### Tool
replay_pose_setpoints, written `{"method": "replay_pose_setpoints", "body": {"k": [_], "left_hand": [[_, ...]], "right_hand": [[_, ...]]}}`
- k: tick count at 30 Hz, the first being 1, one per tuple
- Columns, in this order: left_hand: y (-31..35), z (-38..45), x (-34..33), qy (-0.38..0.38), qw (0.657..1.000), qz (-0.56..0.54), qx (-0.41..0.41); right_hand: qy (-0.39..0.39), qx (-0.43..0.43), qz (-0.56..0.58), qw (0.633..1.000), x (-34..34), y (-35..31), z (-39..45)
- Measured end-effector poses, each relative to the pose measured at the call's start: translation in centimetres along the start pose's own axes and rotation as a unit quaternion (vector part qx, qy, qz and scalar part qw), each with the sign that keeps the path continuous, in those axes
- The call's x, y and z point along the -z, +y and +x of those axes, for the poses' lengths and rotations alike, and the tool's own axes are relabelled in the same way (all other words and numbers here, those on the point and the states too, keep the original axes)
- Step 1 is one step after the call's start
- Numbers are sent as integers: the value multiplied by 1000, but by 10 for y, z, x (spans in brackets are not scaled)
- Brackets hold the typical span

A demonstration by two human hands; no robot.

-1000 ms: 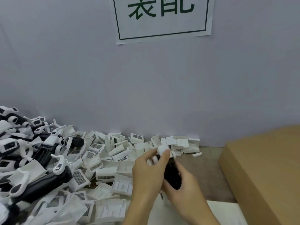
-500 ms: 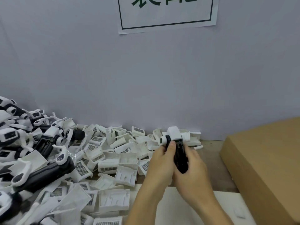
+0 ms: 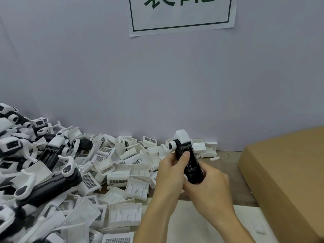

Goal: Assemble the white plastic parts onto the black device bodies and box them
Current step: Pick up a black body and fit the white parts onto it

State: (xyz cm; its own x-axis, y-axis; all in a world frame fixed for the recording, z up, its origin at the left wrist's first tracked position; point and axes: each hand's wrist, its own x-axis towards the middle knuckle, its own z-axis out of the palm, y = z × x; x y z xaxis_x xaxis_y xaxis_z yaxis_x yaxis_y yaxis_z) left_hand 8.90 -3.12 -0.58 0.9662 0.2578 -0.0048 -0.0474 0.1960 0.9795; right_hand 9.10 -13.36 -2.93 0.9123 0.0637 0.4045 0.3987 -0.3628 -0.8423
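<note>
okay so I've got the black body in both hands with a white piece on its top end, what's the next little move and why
Probably carry it right toward the cardboard box. The black device body is gripped by the left hand and right hand, and the white part already appears seated on its far end, though I can't confirm it is fully clicked in.

I see a black device with a white cap, white gridded parts, and a brown box.
</note>
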Motion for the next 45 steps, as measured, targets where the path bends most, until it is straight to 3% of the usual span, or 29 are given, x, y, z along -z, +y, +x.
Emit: {"method": "replay_pose_setpoints", "body": {"k": [7,10,12,14,17,23,31,35,38,41,43,45], "left_hand": [[0,1,4,13,995,53,-88],[0,0,2,-7,984,109,-142],[-1,-2,1,-25,971,166,-171],[-3,-3,1,-55,960,204,-185],[-5,-5,-1,-104,930,284,-208],[-8,-8,-4,-134,898,361,-215],[-7,-13,-9,-134,891,368,-232],[-13,-10,-10,-91,850,437,-279],[-11,-7,-8,-4,884,364,-293],[-2,-3,-5,125,953,196,-196],[2,1,1,183,981,-30,-61],[9,1,9,135,946,-295,32]], "right_hand": [[-71,-34,29,996,1,0,-1],[-145,-57,114,981,9,-1,3],[-151,-27,178,972,18,1,7],[-142,-12,249,958,28,4,11],[-83,-73,355,928,33,10,17],[81,-104,281,950,31,11,20],[175,-125,264,940,25,12,21],[159,-130,252,946,19,10,19],[75,-134,313,937,18,8,18],[53,-173,333,926,17,10,17],[65,-196,302,931,18,12,18],[56,-217,268,937,17,12,19]]}}
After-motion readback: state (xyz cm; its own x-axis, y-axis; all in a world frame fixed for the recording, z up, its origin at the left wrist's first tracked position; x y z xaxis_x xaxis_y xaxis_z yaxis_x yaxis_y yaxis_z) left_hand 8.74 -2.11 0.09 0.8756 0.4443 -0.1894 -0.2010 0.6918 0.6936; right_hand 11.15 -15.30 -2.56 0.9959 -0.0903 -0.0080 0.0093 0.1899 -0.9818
